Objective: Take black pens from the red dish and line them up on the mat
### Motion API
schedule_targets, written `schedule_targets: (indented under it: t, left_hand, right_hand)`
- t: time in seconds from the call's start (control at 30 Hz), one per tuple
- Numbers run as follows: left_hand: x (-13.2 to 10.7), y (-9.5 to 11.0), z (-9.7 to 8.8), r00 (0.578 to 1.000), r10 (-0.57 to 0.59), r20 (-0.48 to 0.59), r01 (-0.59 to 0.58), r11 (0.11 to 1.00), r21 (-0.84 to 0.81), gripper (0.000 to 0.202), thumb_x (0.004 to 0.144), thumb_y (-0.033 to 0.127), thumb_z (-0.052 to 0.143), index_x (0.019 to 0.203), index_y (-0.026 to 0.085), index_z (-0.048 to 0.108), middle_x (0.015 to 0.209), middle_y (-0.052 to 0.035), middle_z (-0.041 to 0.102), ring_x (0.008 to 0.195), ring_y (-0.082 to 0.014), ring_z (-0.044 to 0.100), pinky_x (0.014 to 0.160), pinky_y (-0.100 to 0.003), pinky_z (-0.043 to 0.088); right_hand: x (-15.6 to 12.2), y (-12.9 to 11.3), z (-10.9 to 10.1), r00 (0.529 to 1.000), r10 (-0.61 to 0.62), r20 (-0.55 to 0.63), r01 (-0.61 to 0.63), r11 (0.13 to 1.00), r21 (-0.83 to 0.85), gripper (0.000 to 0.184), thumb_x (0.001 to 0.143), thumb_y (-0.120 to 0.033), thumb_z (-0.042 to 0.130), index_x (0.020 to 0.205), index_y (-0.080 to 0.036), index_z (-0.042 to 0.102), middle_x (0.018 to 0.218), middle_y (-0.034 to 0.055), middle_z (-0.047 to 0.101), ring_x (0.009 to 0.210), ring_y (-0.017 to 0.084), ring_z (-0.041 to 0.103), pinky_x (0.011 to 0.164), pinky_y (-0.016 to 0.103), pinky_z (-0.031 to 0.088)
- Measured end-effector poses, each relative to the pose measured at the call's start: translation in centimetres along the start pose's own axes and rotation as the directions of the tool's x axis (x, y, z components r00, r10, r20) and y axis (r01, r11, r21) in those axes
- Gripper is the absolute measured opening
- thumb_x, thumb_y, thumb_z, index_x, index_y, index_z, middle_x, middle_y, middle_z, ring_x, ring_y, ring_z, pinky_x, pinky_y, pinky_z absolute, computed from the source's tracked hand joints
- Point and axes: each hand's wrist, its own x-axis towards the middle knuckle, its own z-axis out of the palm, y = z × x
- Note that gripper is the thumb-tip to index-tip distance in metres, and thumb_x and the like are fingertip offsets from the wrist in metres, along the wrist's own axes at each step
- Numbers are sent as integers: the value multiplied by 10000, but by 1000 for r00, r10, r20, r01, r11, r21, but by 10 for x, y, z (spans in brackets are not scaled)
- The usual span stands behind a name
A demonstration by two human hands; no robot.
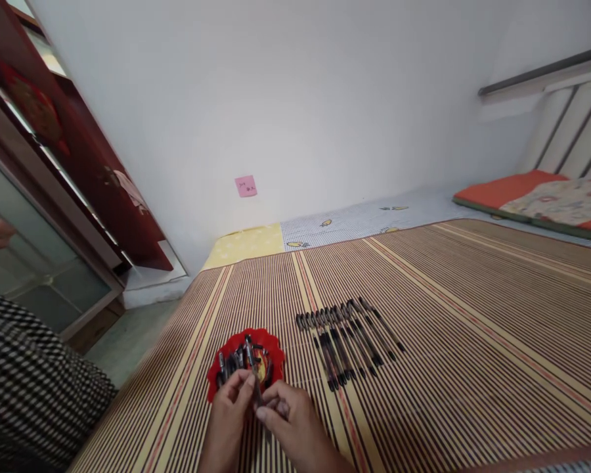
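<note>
Just in front of the red scalloped bowl (278, 347), my two hands are closed on one dark slender pen (255, 382). My left hand (230, 408) pinches its upper part between thumb and fingertips. Lower down, my right hand (298, 420) has its fingers curled round the pen's other end, partly hiding it. Several black pen parts (236, 358) lie jumbled inside the bowl. To the right, several pens (347, 351) lie slanted side by side in a row, with short black pieces, probably caps, (320, 318) along their far ends.
A striped mat (453, 368) covers the bed. Behind it stands a white wall with a pink note (246, 186). A folded orange quilt (512, 187) lies far right. At left is a person in a checked garment (29, 387), near a red door (123, 210).
</note>
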Motion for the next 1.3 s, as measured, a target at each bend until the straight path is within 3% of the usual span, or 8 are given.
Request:
schedule_targets:
  t: [0.1, 0.2, 0.37, 0.53, 0.93, 1.1, 1.2, 1.3]
  left_hand:
    - [1, 1, 0, 999, -35, 1, 35, 996, -83, 405, 669, 484, 808, 892, 165, 699, 606, 31, 571, 547, -119, 493, 530, -217, 399]
    - [4, 7, 0, 996, -45, -71, 30, 978, -209, 537, 663, 485, 819, 1069, 158, 691, 586, 32, 587, 516, -109, 495, 495, -198, 396]
    - [7, 21, 0, 976, -115, -186, 34, 921, -389, 497, 542, 395, 914, 925, 132, 738, 807, -21, 698, 600, -69, 558, 582, -165, 485]
    - [8, 23, 5, 975, -116, -188, 6, 866, -500, 475, 488, 334, 944, 854, 99, 756, 655, 25, 620, 485, -18, 435, 415, -109, 356]
    - [7, 22, 10, 960, -121, -252, -39, 835, -549, 411, 468, 296, 951, 751, 108, 719, 603, 52, 562, 469, -13, 407, 399, -109, 343]
    - [6, 24, 10, 978, -130, -163, 24, 849, -528, 413, 542, 331, 922, 820, 101, 722, 596, 47, 547, 469, -22, 392, 404, -127, 326]
    - [2, 30, 14, 989, -132, -70, 81, 866, -493, 440, 567, 371, 908, 850, 92, 721, 585, 43, 539, 464, -21, 367, 407, -131, 304]
    - [-3, 33, 22, 989, -144, -16, 118, 869, -480, 415, 597, 377, 894, 843, 101, 705, 534, 69, 478, 450, -21, 329, 409, -132, 286]
  right_hand:
    - [1, 1, 0, 1000, -4, 11, 3, 997, 79, 60, 785, -190, 624, 832, -153, 632, 709, -3, 626, 640, 122, 566, 603, 225, 404]
    - [-1, -3, -2, 1000, 0, 14, 0, 1000, 7, 28, 767, -156, 620, 793, -164, 614, 653, -33, 575, 600, 105, 521, 573, 214, 367]
    - [-6, -6, -3, 994, 19, 107, -14, 998, -56, 91, 745, -108, 611, 748, -183, 559, 608, -71, 464, 585, 92, 452, 552, 207, 322]
    - [-7, -5, -9, 990, 0, 139, 10, 997, -74, 83, 772, -134, 598, 755, -187, 538, 629, -67, 456, 595, 98, 433, 560, 215, 320]
    - [-6, -23, -15, 981, 48, 189, -53, 998, 21, 124, 763, -193, 642, 720, -181, 527, 639, -61, 479, 580, 88, 440, 552, 211, 322]
    - [-7, -23, -18, 966, 67, 250, -92, 992, 91, 278, 773, -371, 717, 717, -186, 517, 585, -75, 465, 517, 71, 419, 508, 202, 309]
    - [-6, -19, -16, 937, 54, 344, -111, 983, 149, 415, 846, -574, 605, 769, -168, 570, 540, -75, 478, 428, 52, 366, 438, 194, 259]
    - [-5, -13, -11, 930, 50, 364, -134, 968, 211, 486, 870, -620, 553, 839, -140, 623, 583, -44, 558, 404, 38, 357, 408, 185, 241]
